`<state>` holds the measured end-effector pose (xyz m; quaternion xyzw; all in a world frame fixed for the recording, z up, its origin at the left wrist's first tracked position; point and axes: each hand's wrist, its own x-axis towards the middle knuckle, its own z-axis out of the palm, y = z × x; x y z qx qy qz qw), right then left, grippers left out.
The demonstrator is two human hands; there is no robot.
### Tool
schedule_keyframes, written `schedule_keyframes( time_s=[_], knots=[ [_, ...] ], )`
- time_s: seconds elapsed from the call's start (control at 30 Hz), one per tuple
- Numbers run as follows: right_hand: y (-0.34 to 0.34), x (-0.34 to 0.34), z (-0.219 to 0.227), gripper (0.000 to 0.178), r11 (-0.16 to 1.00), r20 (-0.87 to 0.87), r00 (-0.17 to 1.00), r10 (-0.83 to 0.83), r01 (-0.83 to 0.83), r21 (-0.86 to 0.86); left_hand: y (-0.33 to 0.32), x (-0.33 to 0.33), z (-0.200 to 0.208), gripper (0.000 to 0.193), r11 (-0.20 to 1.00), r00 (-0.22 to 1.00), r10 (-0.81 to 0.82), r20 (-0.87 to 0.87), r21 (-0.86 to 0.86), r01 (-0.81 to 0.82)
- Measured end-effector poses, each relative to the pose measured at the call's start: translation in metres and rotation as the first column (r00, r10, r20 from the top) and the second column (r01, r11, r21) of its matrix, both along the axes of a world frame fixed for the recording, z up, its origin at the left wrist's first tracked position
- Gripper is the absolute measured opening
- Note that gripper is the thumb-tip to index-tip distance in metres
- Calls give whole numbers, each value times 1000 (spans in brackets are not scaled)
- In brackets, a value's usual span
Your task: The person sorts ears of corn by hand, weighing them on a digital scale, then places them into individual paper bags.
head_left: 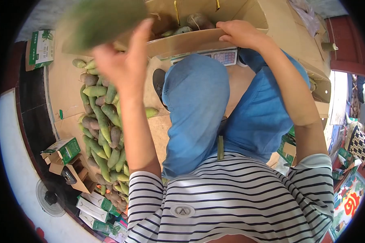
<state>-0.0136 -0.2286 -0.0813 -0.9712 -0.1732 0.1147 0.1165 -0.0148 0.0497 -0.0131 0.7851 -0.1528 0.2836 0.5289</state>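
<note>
My left hand is raised at the upper left and smeared by motion. Its thumb and fingers lie along the edge of a large, rounded green thing, too blurred to name. My right hand is closed on the near edge of a long cardboard box, thumb over the rim. Inside the box lie a few root vegetables, partly hidden by its wall. To the left of my left forearm is a heap of long green and brownish radish-like vegetables.
Between my knees and the box is a scale with a keypad. Printed cartons and an opened small box line the left side, with a fan below. Flattened cardboard covers the floor. A dark red door stands at the right.
</note>
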Motion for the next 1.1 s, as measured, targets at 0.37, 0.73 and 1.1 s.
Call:
schedule_keyframes(
  time_s=[0.37,0.73,1.1],
  knots=[
    [-9,-1,6,31,999,25,998,50,-50,4,126,-77,-193,26,984,794,137,-593,-7,-176],
    [13,2,21,29,999,-147,989,-33,32,-9,222,-148,-348,60,663,38,64,-997,14,-748],
    [13,2,17,34,997,-76,997,-31,25,-78,227,-148,-366,41,542,49,-72,-996,-80,-837]
  ],
)
